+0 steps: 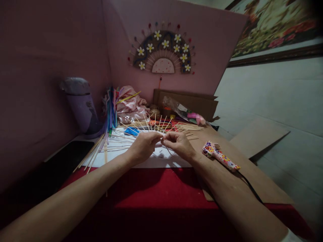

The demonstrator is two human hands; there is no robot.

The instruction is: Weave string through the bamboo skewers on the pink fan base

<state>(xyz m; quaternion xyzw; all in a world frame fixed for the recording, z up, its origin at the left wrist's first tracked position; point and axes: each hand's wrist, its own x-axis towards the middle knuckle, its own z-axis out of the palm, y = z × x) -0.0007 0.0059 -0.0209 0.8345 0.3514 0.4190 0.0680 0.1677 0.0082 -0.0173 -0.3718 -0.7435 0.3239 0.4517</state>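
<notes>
My left hand (143,146) and my right hand (178,143) meet fingertip to fingertip over the table, both closed in a pinch. A thin strand of twine (168,152) hangs from the fingers of my right hand. What the left fingertips hold is hidden. Thin wooden sticks (165,122) spread out like a fan behind and beside the hands, above a white sheet (141,163). Their inner ends are mostly covered by my hands.
A flower-patterned glue gun (219,156) lies on cardboard (262,188) at right. Loose sticks (91,153), pipe cleaners (111,107) and a purple container (83,107) stand left. Pink cloth (131,104), a twine ball (154,111) and a blue bundle (132,131) lie behind. A decorated half-ring (165,43) hangs above.
</notes>
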